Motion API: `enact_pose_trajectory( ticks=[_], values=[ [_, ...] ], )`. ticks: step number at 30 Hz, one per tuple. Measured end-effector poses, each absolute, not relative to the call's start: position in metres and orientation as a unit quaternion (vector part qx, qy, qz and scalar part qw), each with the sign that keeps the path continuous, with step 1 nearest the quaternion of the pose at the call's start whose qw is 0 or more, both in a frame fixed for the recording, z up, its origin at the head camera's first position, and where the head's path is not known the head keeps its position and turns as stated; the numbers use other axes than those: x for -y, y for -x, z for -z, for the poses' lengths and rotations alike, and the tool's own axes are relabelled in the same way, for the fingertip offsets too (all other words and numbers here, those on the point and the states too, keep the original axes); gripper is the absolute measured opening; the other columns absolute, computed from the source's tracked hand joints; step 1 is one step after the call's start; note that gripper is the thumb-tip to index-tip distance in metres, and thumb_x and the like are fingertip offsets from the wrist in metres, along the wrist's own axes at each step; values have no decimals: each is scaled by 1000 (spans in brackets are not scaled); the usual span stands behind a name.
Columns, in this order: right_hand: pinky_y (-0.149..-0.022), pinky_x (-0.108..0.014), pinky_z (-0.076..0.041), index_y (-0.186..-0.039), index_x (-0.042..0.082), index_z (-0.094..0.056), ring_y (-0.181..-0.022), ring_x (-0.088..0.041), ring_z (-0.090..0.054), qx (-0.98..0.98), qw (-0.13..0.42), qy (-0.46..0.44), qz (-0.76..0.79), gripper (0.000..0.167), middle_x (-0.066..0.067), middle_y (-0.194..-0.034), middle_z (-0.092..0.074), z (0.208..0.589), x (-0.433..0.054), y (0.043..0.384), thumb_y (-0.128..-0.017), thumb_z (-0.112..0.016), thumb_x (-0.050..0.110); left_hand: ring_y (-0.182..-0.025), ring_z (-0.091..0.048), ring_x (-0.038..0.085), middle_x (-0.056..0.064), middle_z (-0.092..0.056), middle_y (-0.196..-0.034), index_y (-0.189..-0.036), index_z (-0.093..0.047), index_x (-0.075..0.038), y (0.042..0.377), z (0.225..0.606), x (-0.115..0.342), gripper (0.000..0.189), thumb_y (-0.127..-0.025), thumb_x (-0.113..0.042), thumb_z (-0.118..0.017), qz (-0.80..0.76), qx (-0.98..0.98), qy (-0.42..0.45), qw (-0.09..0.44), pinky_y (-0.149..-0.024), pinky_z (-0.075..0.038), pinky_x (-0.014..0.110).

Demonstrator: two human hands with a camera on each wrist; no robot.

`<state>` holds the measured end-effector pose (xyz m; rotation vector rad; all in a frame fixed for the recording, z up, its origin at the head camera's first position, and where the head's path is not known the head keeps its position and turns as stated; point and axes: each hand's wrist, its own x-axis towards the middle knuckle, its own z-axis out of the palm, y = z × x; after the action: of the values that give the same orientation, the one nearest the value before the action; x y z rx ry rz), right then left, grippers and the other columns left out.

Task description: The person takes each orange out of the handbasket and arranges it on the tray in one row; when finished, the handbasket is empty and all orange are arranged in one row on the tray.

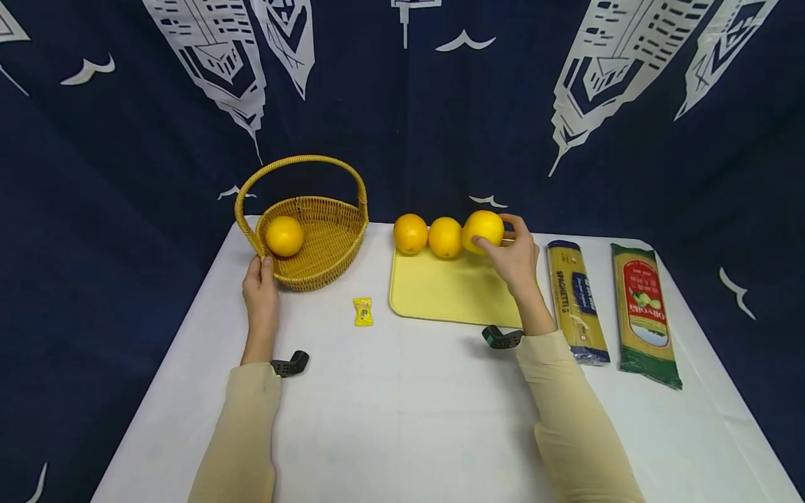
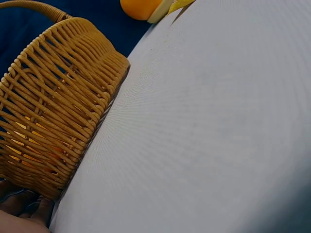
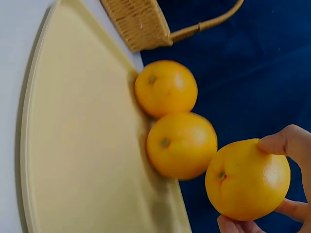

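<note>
My right hand grips an orange between thumb and fingers, above the far right part of a yellow tray. In the right wrist view, that orange appears raised off the tray, close beside another. Two more oranges, a left one and a middle one, sit side by side along the tray's far edge. My left hand holds the near left side of a wicker basket by the foot of its handle. Inside the basket lies one orange.
A small yellow wrapped candy lies between basket and tray. Right of the tray are a blue-and-yellow spaghetti pack and a green-and-red pasta pack. A dark blue patterned curtain hangs behind the white table.
</note>
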<state>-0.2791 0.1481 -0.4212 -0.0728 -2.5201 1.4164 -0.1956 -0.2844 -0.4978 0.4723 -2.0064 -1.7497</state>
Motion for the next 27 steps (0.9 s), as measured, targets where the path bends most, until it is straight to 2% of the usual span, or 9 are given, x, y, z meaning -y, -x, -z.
enact_pose_trajectory(
  ticks=[1, 5, 11, 16, 27],
  values=[
    [-97, -47, -52, -149, 12, -53, -119, -38, -66, 868, 121, 33, -481, 69, -22, -136, -63, 424, -150, 280, -90, -83, 31, -136, -46, 13, 12, -54, -152, -151, -50, -3, 196, 498, 284, 55, -114, -43, -40, 631, 725, -171, 216, -119, -35, 33],
    [-103, -49, -44, -150, 10, -51, -126, -40, -56, 876, 94, 53, -470, 69, -23, -140, -60, 434, -154, 287, -91, -81, 30, -135, -46, 14, 12, -54, -150, -150, -50, -3, 193, 494, 282, 54, -115, -42, -40, 628, 728, -174, 214, -117, -36, 32],
    [-103, -49, -47, -151, 2, -49, -124, -41, -56, 889, 61, 70, -449, 72, -27, -137, -60, 450, -152, 295, -93, -78, 32, -139, -44, 15, 12, -52, -155, -153, -49, -4, 194, 497, 285, 51, -115, -37, -39, 636, 722, -177, 208, -121, -33, 35],
    [-106, -50, -49, -152, -1, -46, -128, -41, -56, 884, 57, 88, -456, 74, -27, -140, -59, 454, -152, 297, -96, -77, 36, -137, -45, 13, 9, -54, -153, -152, -50, -6, 196, 499, 285, 53, -114, -42, -40, 633, 724, -176, 210, -120, -35, 34],
    [-113, -50, -47, -154, -1, -44, -135, -40, -56, 875, 76, 89, -469, 73, -27, -147, -57, 453, -151, 295, -99, -72, 38, -131, -45, 12, 12, -55, -150, -150, -51, -4, 195, 497, 284, 52, -115, -40, -39, 633, 724, -174, 212, -117, -35, 33]
  ],
)
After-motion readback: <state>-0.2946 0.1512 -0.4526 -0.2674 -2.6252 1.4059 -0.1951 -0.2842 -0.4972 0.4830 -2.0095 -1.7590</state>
